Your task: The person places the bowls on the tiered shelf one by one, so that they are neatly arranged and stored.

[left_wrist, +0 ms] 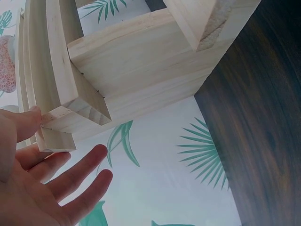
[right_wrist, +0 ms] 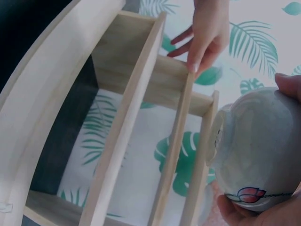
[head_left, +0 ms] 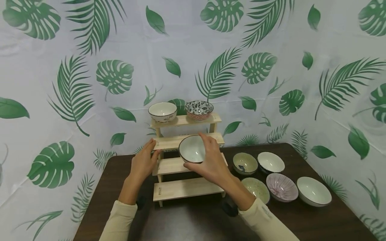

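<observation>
A white bowl [head_left: 192, 149] with a dark rim hangs over the middle of a stepped wooden stand [head_left: 188, 188], tilted with its inside toward me. My right hand [head_left: 212, 160] grips it by opposite sides. In the right wrist view, the bowl [right_wrist: 263, 146] shows a pink flower painted near its rim. My left hand [head_left: 144, 160] is at the stand's left side. The left wrist view shows its thumb and forefinger pinching the end of a shelf board, with the other fingers [left_wrist: 87, 181] spread. On the top shelf sit a white bowl [head_left: 163, 112] and a red-and-black patterned bowl [head_left: 199, 112].
On the dark table [head_left: 120, 187] to the right are an olive bowl [head_left: 245, 163], a white bowl [head_left: 271, 162], a green speckled bowl [head_left: 256, 189], a purple streaked bowl [head_left: 282, 187] and a larger pale bowl [head_left: 314, 190]. A leaf-print cloth [head_left: 181, 50] hangs behind.
</observation>
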Demonstrator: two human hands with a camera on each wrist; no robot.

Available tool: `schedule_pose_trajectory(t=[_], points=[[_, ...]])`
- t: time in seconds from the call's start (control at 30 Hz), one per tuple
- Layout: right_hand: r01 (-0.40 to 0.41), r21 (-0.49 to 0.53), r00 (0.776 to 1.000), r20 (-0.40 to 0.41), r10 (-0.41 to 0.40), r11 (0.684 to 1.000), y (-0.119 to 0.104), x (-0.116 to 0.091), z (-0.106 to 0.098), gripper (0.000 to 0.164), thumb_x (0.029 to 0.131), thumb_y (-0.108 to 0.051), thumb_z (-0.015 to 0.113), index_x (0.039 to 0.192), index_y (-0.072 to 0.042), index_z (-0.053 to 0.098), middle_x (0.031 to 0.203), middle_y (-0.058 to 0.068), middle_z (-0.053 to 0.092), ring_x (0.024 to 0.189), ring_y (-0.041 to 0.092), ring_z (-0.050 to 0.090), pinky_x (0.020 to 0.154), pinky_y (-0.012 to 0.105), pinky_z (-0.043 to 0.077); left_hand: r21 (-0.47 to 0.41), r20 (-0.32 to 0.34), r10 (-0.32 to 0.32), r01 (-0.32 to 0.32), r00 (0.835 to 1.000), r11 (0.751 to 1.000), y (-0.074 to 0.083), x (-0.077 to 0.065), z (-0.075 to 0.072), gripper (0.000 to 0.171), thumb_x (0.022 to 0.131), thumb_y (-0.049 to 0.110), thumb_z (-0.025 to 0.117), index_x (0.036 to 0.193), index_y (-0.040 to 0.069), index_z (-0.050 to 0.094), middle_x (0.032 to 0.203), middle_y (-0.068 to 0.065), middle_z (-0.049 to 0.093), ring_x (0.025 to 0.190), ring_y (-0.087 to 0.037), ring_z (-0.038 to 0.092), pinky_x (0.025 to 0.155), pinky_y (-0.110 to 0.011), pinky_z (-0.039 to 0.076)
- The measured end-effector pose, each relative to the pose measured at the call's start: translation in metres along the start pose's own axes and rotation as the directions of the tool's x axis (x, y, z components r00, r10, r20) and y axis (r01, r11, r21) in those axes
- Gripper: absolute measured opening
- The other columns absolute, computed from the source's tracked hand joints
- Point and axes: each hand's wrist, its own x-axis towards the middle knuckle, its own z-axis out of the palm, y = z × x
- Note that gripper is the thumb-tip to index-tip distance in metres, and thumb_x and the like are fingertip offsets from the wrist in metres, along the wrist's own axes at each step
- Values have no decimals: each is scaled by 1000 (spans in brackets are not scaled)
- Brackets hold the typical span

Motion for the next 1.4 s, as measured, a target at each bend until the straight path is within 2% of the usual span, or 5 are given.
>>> schedule_pose_trajectory(t=[0.3, 0.63, 1.0, 1.13, 1.4], points=[[-3, 20, 1000, 3, 3, 1000, 3, 15, 11, 106, 72, -45, 92, 159, -27, 36, 152, 16, 42, 128, 40, 53, 89, 60, 56, 6, -3, -2, 2, 1000, 1000, -1, 0, 1, 57, 107, 35, 56, 154, 4, 47, 164, -14, 41, 142, -41, 51, 103, -69, 46], [39, -20, 999, 0, -39, 999, 6, 33, 19, 109, 72, -51, 89, 161, -19, 36, 149, 21, 43, 125, 38, 56, 89, 57, 57, -4, 0, -14, 14, 1000, 1000, -1, 1, 1, 55, 107, 35, 55, 153, 5, 48, 165, -12, 41, 142, -40, 51, 104, -70, 45], [87, 22, 996, -4, -87, 996, -2, 48, 32, 109, 72, -45, 92, 161, -18, 35, 150, 22, 42, 127, 39, 53, 91, 57, 56, -3, -2, -12, 11, 1000, 1000, -2, 1, 0, 54, 107, 35, 56, 153, 6, 50, 164, -11, 42, 141, -40, 53, 102, -71, 45], [92, 27, 996, 6, -92, 995, -7, 53, 36, 109, 74, -45, 91, 162, -17, 33, 154, 23, 39, 133, 42, 50, 93, 60, 55, -3, -2, -14, 14, 1000, 1000, -2, 1, 0, 54, 107, 34, 56, 153, 6, 50, 164, -12, 42, 141, -40, 53, 102, -71, 45], [85, 24, 996, 15, -85, 996, -15, 60, 44, 109, 73, -47, 91, 161, -16, 34, 152, 23, 41, 130, 41, 52, 94, 59, 55, -12, -3, -6, 6, 1000, 1000, -2, 1, -1, 55, 107, 36, 56, 153, 6, 50, 163, -12, 43, 139, -41, 54, 101, -71, 46]])
